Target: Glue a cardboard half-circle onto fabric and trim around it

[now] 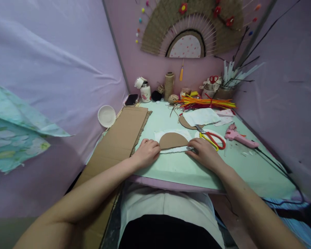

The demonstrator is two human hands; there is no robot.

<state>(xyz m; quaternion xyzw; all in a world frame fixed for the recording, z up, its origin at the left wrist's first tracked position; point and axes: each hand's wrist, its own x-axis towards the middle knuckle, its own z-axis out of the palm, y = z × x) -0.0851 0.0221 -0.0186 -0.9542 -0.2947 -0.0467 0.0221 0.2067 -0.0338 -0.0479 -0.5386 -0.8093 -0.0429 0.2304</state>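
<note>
Farthest left, beyond the left hand (pixel 148 152), stands one round white dish with a fluted rim (pixel 106 116). One long flat sheet of brown cardboard (pixel 119 135) lies just left of that hand. The left hand's fingers are bent and close together, touching the left end of one half-round piece of brown cardboard (pixel 173 140). This piece lies between the two hands, on one piece of white cloth (pixel 175 150) over the pale green surface (pixel 171 166). The right hand (pixel 198 149) has its thumb and fingers at the right end of the cloth and half-round piece; whether either hand clamps on them, I cannot tell. Just beyond the right hand lies one pair of metal scissors with red and yellow handles (pixel 202 131). Right of that hand, well apart, rests one pink glue gun (pixel 239 136).
</note>
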